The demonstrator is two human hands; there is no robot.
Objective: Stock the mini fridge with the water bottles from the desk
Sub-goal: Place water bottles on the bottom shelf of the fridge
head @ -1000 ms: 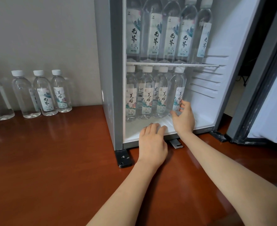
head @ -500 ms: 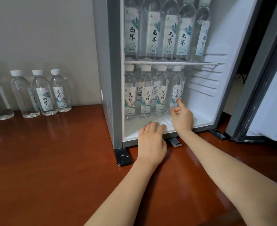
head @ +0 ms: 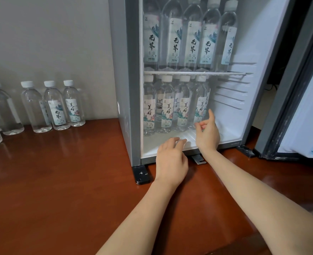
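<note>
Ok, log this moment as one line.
fridge: open | left hand: open, at fridge floor | right hand: open, beside rightmost lower bottle | desk bottles: unstocked

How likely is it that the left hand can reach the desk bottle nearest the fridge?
Probably yes. The left hand holds nothing, and bare desk lies in front of that bottle; the hand would only need to draw back round the front left corner of the fridge first.
</note>
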